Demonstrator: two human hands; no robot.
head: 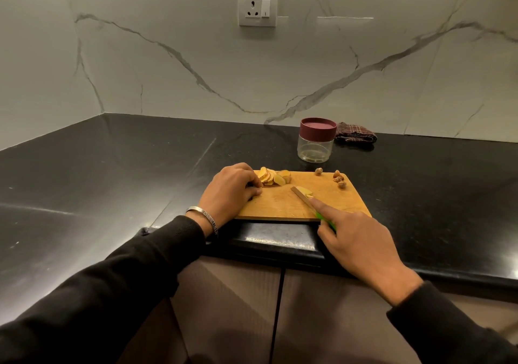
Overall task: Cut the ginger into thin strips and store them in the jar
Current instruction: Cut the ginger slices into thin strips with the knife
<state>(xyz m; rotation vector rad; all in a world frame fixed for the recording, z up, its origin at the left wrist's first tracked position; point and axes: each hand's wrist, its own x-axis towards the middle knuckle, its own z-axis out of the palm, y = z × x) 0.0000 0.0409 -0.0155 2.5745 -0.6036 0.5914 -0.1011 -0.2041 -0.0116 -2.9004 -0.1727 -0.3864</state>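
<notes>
A wooden cutting board [330, 198] lies at the counter's front edge. Several ginger slices [270, 178] are fanned out at its back left, and a few more slices [306, 192] lie mid-board beside the knife blade. My right hand [356, 240] grips a green-handled knife [304, 197], index finger stretched along the blade's spine. My left hand [232, 190] rests curled on the board's left end, fingertips beside the fanned slices; whether it holds anything is hidden. A clear jar [316, 148] with a maroon lid on stands behind the board.
Ginger trimmings [339, 180] and another scrap [318, 171] sit at the board's back right. A folded checked cloth [355, 135] lies right of the jar by the marble wall. A wall socket [258, 7] is above. The black counter [112, 173] wraps round to the left.
</notes>
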